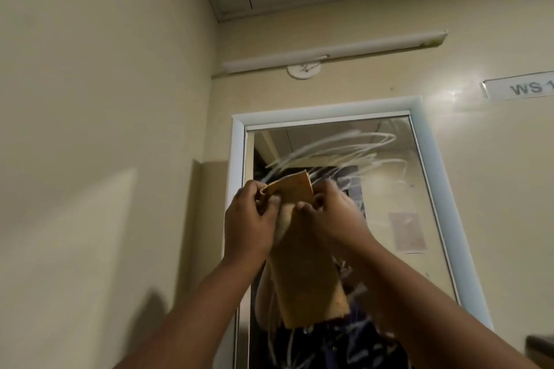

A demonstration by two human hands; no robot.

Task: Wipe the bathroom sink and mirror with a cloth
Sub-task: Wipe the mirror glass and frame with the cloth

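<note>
Both hands raised at centre of frame, in front of mirror (344, 159). Left hand (248, 222) curled, pinches upper left edge of cloth (302, 278). Right hand (329, 216) curled too, grips upper right edge. Cloth is orange-brown, top part folded above fingers, rest hangs down between forearms to lower centre. Mirror in white frame, centre-right, with curved white smear lines across upper glass. Tube lamp (332, 52) on wall above mirror. Sign (521, 88) "WS 1" at right edge. Sink not visible.
</note>
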